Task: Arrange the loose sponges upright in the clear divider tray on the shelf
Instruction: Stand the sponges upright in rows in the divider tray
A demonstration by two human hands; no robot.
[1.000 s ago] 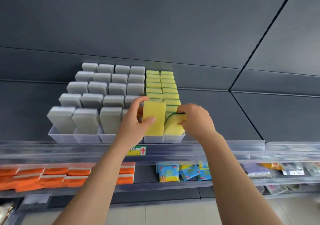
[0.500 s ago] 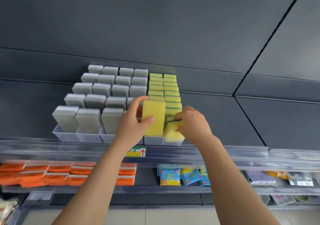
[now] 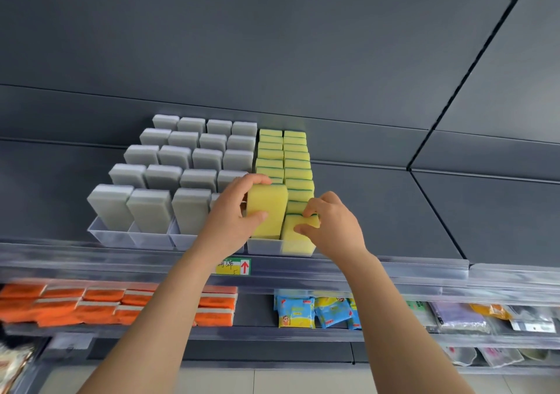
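Looking up at a dark grey shelf [image 3: 378, 211] backed by matching wall panels [image 3: 272, 45]. The clear tray [image 3: 110, 236] sits right at the front edge, behind a see-through rail [image 3: 394, 267]. My left hand [image 3: 228, 222] grips one yellow sponge [image 3: 269, 208] upright in a front slot, thumb on its face. My right hand [image 3: 335, 231] pinches a second sponge [image 3: 298, 239], sunk lower in the slot just beside it. Grey sponges [image 3: 150, 208] pack the left rows, and the shelf runs on wide to the tray's right.
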